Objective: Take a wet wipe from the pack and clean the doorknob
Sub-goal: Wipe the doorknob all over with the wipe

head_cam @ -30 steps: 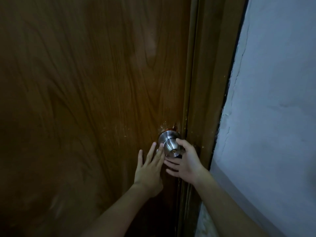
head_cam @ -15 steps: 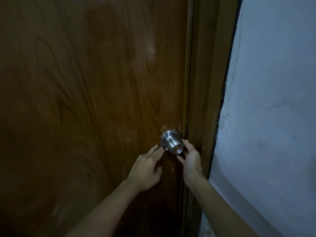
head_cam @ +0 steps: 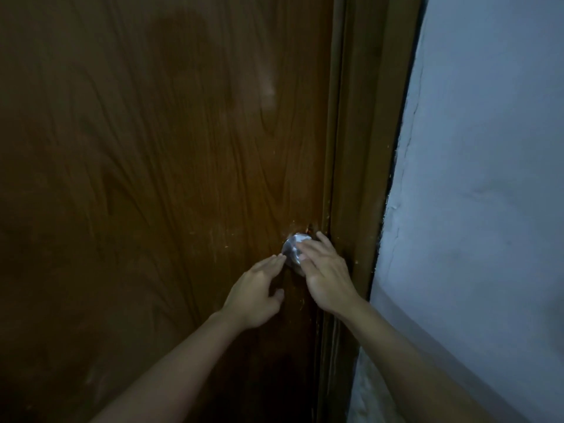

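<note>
A round silver doorknob (head_cam: 291,252) sits near the right edge of a dark brown wooden door (head_cam: 152,178). My right hand (head_cam: 326,271) lies over the knob from the right, fingers wrapped across its front and top and hiding most of it. My left hand (head_cam: 256,288) is just left of and below the knob, fingers apart, fingertips touching its left rim. No wet wipe or pack shows. A pale patch on the knob's top may be glare; I cannot tell.
The brown door frame (head_cam: 357,148) runs vertically right beside the knob. A pale blue-white plastered wall (head_cam: 488,209) fills the right side. The scene is dim.
My right hand has moved from the knob's right side up and over its front, covering it. My left hand has stayed beside the knob's left edge.
</note>
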`<state>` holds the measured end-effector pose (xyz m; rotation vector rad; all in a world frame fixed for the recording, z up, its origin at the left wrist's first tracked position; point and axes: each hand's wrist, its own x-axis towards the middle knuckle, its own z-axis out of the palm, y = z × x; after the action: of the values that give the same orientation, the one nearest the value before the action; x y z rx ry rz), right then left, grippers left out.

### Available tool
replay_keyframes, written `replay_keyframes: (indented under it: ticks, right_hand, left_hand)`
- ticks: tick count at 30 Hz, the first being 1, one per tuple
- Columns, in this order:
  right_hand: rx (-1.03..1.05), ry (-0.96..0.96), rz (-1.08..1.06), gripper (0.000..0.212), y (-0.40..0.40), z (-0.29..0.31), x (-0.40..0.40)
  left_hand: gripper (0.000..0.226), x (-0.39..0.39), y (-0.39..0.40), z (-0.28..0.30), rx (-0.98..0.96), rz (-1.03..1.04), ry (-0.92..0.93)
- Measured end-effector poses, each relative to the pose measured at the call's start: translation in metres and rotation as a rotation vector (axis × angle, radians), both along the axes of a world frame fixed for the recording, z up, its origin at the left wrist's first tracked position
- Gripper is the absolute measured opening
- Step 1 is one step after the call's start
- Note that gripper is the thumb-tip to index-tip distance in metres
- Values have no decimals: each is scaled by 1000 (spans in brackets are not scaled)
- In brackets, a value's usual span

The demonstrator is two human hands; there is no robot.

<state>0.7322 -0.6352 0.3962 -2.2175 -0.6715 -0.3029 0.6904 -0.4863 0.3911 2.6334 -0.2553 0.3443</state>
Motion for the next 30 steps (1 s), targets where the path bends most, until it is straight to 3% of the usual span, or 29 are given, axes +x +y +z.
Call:
replay_keyframes:
  ticks: [4,9,13,17,21,24,30]
  right_hand:
    - [-283,-75,45,45,1,2,-6]
    - [-333,-168,108,37,0,-4,-16]
    - [-41,-215,91,25,-6,-18,-30]
    - [182,-290,44,18,-15,-21,-33]
    - [357,-173,39,21,-20,-17,-38]
    - [418,-40,33,23,-26,-16,-38]
    - [439,22,5,12,-41,-16,-36]
  left_hand:
    - [60,-3,0,2,-106,11,-28]
    - [54,-13,-2,11,-192,46,-44]
    - [54,-21,3,8,-241,36,8]
    - [41,-29,-6,10,-419,-115,44]
    - [31,-30,-18,9,-601,-181,101]
    - [23,-27,-19,5,-695,-98,101]
    - [12,-24,-9,1,-777,-18,79]
